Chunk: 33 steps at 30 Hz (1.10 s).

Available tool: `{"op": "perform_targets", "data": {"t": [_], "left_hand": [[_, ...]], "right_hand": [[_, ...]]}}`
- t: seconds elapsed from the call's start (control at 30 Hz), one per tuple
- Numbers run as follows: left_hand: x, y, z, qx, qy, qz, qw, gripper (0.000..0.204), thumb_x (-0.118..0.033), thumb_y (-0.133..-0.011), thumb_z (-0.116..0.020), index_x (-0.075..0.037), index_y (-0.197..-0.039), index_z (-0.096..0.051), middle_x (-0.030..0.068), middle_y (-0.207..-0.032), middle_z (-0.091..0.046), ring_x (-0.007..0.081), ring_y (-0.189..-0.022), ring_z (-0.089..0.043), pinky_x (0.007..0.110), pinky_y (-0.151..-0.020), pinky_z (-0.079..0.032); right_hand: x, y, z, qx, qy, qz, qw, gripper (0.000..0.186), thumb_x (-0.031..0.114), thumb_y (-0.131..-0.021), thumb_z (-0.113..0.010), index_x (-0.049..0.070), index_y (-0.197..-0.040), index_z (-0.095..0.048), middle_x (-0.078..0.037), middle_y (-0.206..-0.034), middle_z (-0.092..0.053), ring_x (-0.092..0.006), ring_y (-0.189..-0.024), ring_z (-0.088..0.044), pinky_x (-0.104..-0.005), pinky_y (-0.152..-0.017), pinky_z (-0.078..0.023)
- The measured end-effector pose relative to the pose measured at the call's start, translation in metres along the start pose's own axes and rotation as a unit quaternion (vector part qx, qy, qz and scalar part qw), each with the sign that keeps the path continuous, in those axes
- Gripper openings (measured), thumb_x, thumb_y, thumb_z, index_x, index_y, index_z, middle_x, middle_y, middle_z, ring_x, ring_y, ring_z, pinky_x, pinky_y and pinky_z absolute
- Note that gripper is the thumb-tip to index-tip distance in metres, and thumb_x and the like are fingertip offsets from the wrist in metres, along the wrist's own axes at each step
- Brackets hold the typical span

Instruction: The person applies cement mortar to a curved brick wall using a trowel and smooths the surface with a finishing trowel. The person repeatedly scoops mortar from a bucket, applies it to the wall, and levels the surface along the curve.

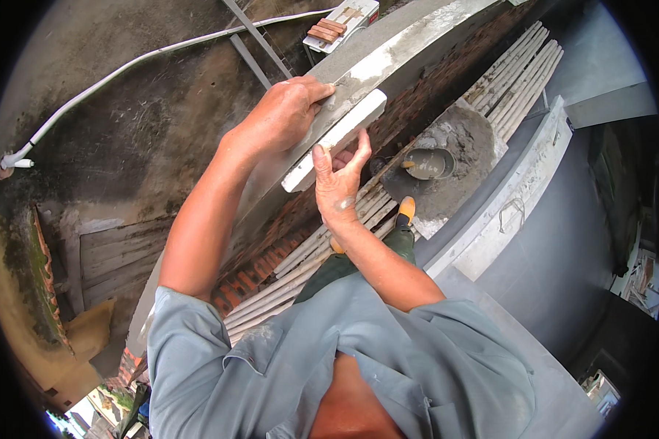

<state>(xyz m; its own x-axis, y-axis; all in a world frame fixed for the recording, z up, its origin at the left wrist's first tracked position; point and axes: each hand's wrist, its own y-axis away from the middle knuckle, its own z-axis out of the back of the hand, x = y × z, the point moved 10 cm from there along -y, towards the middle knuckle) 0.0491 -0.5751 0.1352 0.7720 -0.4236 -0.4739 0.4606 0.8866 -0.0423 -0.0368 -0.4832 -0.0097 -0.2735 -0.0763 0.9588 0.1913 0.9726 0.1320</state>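
Observation:
A white, straight-edged strip, like a length of moulding, lies along the side of the grey cement ledge. My right hand grips it from below, thumb on its near face and fingers bent against its lower edge. My left hand is on the ledge's top just beyond the strip. Its fingers are bent and close together, their tips at the cement surface. Whatever they may pinch is hidden under the hand.
Below, bamboo poles form a platform where my feet stand. A pan sits in wet mortar on a board. Right of it runs a pale curved beam. Beyond the ledge are a white pipe, metal bars and a white box with brick-coloured pieces.

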Motion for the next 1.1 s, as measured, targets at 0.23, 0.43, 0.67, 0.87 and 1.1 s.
{"op": "perform_targets", "data": {"t": [0.23,0.43,0.67,0.87,1.1], "left_hand": [[0.009,0.002,-0.006,0.016,-0.008,0.041,0.999,0.038,-0.003,-0.101,-0.063,-0.002,-0.138,-0.070,0.0200,-0.134,-0.071,0.0370,-0.126,-0.067,0.044,-0.110,-0.054],[0.010,0.003,-0.006,0.020,-0.044,0.024,0.999,0.038,-0.005,-0.099,-0.066,-0.002,-0.137,-0.071,0.0192,-0.134,-0.072,0.0364,-0.124,-0.069,0.043,-0.108,-0.055],[0.014,0.001,-0.009,0.015,-0.010,0.017,1.000,0.041,-0.003,-0.096,-0.068,-0.003,-0.137,-0.071,0.0200,-0.135,-0.072,0.0364,-0.125,-0.069,0.044,-0.107,-0.054],[0.018,0.002,-0.009,0.035,-0.006,0.050,0.998,0.042,-0.005,-0.096,-0.069,-0.003,-0.137,-0.071,0.0200,-0.136,-0.071,0.0368,-0.125,-0.068,0.044,-0.107,-0.053],[0.020,0.002,-0.009,0.024,-0.012,0.037,0.999,0.042,-0.005,-0.095,-0.065,-0.008,-0.136,-0.073,0.0202,-0.127,-0.075,0.0364,-0.118,-0.071,0.044,-0.103,-0.054]], "right_hand": [[0.056,-0.142,0.074,-0.065,-0.001,0.051,0.997,0.122,0.060,-0.089,-0.084,0.000,-0.168,-0.012,-0.031,-0.158,-0.040,-0.0359,-0.140,-0.049,-0.0473,-0.112,-0.046],[0.028,-0.066,0.035,-0.004,-0.058,-0.040,0.998,0.123,0.061,-0.090,-0.083,0.002,-0.168,-0.009,-0.030,-0.156,-0.041,-0.0337,-0.138,-0.052,-0.0476,-0.111,-0.048],[-0.013,0.034,-0.018,-0.001,-0.090,-0.096,0.991,0.116,0.055,-0.092,-0.084,0.003,-0.165,-0.011,-0.026,-0.153,-0.039,-0.0306,-0.136,-0.046,-0.0444,-0.116,-0.040],[0.040,-0.155,0.091,-0.058,-0.009,-0.085,0.995,0.117,0.069,-0.082,-0.085,0.018,-0.165,-0.021,-0.027,-0.151,-0.048,-0.0424,-0.129,-0.058,-0.0656,-0.099,-0.051],[0.076,-0.178,0.127,-0.056,-0.012,-0.074,0.996,0.122,0.061,-0.082,-0.088,0.020,-0.170,-0.014,-0.026,-0.163,-0.040,-0.0481,-0.136,-0.053,-0.0674,-0.102,-0.048]]}}
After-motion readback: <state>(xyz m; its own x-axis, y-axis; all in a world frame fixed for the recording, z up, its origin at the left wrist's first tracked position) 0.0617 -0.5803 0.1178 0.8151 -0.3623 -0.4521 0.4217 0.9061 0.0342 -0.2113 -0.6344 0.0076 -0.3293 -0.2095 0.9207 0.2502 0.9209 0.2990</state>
